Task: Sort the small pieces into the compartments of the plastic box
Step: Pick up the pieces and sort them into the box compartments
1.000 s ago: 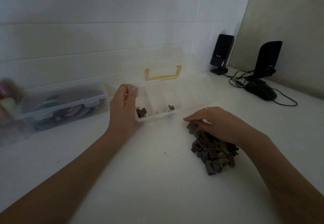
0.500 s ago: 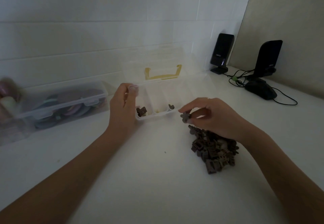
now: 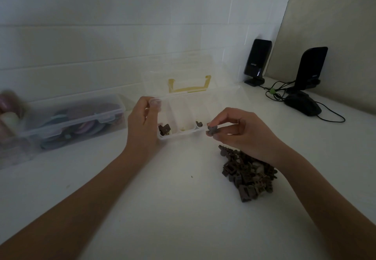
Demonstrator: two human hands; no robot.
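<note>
A clear plastic box (image 3: 179, 135) with a yellow handle on its raised lid stands open against the wall. My left hand (image 3: 142, 125) grips its front left corner. Its leftmost compartment holds a few dark brown pieces (image 3: 164, 129), the second some pale bits, the third one dark piece (image 3: 199, 124). My right hand (image 3: 240, 131) pinches a small dark cross-shaped piece (image 3: 212, 130) between thumb and forefinger, just at the box's front rim by the third compartment. A heap of brown pieces (image 3: 248, 173) lies on the white table under my right wrist.
A lidded clear container (image 3: 71, 117) of coloured discs sits at the left by the wall. Two black speakers (image 3: 257, 61) and a black mouse (image 3: 303, 103) with cables stand at the back right. A tiny dark speck (image 3: 191, 176) lies on the table.
My right hand picked one cross-shaped piece from the heap and lifted it up and left to the box's front rim. My left hand stayed on the box corner.
</note>
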